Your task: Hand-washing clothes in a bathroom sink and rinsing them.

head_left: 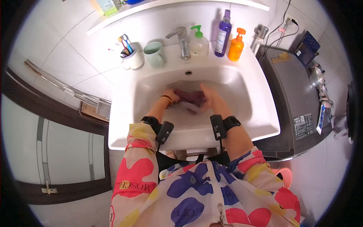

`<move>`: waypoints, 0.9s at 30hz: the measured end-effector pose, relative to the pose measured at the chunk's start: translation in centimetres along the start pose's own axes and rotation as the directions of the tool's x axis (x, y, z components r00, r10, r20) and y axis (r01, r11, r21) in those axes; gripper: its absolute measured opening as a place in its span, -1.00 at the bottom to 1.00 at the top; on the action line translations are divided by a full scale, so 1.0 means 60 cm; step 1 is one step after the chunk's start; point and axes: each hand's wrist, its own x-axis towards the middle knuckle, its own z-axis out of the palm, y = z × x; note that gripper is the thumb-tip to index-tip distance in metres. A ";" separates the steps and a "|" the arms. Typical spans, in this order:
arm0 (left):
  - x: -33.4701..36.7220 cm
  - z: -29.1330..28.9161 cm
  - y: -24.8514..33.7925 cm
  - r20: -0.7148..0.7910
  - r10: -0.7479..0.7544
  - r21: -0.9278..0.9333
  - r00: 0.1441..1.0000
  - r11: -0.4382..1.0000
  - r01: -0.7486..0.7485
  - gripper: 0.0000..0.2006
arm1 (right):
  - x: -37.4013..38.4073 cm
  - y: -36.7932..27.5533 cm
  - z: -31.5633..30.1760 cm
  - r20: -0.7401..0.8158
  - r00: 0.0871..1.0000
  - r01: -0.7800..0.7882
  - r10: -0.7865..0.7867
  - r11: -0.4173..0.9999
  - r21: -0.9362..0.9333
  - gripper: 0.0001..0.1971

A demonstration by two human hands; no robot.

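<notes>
A dark red wet cloth lies bunched in the water of the white sink. My left hand grips its left end, and my right hand holds the right end. Both hands are low in the basin, partly under cloudy water, so some fingertips are blurred or hidden. One paler fold of the cloth hangs toward me between the hands. Beyond them stands the chrome faucet, with no stream visible from its spout.
Along the sink's back ledge stand a toothbrush cup, a pale green mug, a green-topped pump bottle, a purple spray bottle and an orange pump bottle. A dark washing machine adjoins the sink's right side.
</notes>
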 end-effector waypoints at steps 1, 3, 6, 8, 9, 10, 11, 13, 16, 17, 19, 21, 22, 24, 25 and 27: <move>-0.003 0.011 -0.002 -0.095 0.150 -0.190 0.984 0.968 -0.166 -0.60 | -0.013 0.001 0.020 0.105 0.989 0.097 -0.103 0.993 0.066 -0.52; -0.008 0.011 0.050 -0.220 0.350 -0.468 0.911 0.781 -0.413 -0.66 | 0.024 0.018 0.000 0.256 0.965 0.001 -0.051 0.982 0.191 -0.51; -0.080 -0.030 0.144 -0.225 0.464 -0.755 0.857 0.472 -0.454 -0.71 | 0.074 0.056 -0.034 0.384 0.911 -0.054 -0.150 0.880 0.472 -0.51; -0.105 -0.025 0.180 -0.245 0.528 -0.873 0.814 0.244 -0.421 -0.71 | 0.127 0.089 -0.063 0.339 0.891 0.022 -0.301 0.775 0.631 -0.53; -0.110 -0.013 0.215 -0.394 0.502 -0.796 0.770 0.233 -0.559 -0.73 | 0.172 0.122 -0.118 0.298 0.838 0.273 -0.458 0.823 0.497 -0.57; -0.109 -0.004 0.238 -0.539 0.458 -0.697 0.708 0.229 -0.679 -0.75 | 0.196 0.141 -0.147 0.301 0.751 0.497 -0.588 0.803 0.329 -0.61; -0.104 0.005 0.211 -0.550 0.409 -0.695 0.728 0.261 -0.671 -0.75 | 0.158 0.121 -0.083 0.241 0.838 0.365 -0.489 0.832 0.418 -0.63; -0.093 0.033 0.184 -0.578 0.113 -0.607 0.808 0.602 -0.519 -0.75 | 0.031 0.058 0.007 0.043 0.959 0.197 -0.281 0.765 0.613 -0.66; -0.031 0.033 0.188 -0.660 0.076 -0.428 0.747 0.779 -0.457 -0.74 | 0.073 0.055 -0.020 0.019 0.974 0.169 -0.225 0.783 0.598 -0.67; 0.008 0.042 0.156 -0.670 0.072 -0.423 0.739 0.781 -0.460 -0.74 | 0.101 0.044 -0.013 0.035 0.978 0.147 -0.205 0.797 0.585 -0.67; 0.065 0.065 0.052 -0.673 0.216 -0.045 0.707 0.943 -0.330 -0.71 | 0.134 0.031 0.023 0.098 0.984 0.073 -0.151 0.834 0.547 -0.65; 0.042 0.044 0.044 -0.435 0.054 0.006 0.899 0.998 -0.057 -0.68 | 0.142 0.057 -0.037 -0.061 0.833 0.549 -0.550 0.809 0.210 -0.64; 0.028 0.038 0.015 -0.435 0.044 0.006 0.900 0.999 -0.046 -0.68 | 0.136 0.065 -0.048 -0.009 0.500 0.852 -0.866 0.494 -0.172 -0.63; 0.003 0.028 -0.051 -0.204 -0.082 0.002 0.976 0.996 0.084 -0.63 | 0.122 0.040 -0.026 -0.130 0.791 0.595 -0.598 0.801 -0.064 -0.60; -0.009 0.020 -0.045 -0.206 -0.085 0.000 0.975 0.996 0.087 -0.63 | 0.120 0.024 -0.025 -0.225 0.946 0.253 -0.232 0.965 0.069 -0.57; -0.026 0.006 0.026 -0.112 0.034 0.352 0.993 0.936 0.008 -0.51 | 0.165 0.046 -0.100 -0.035 0.943 0.286 -0.332 0.858 -0.426 -0.53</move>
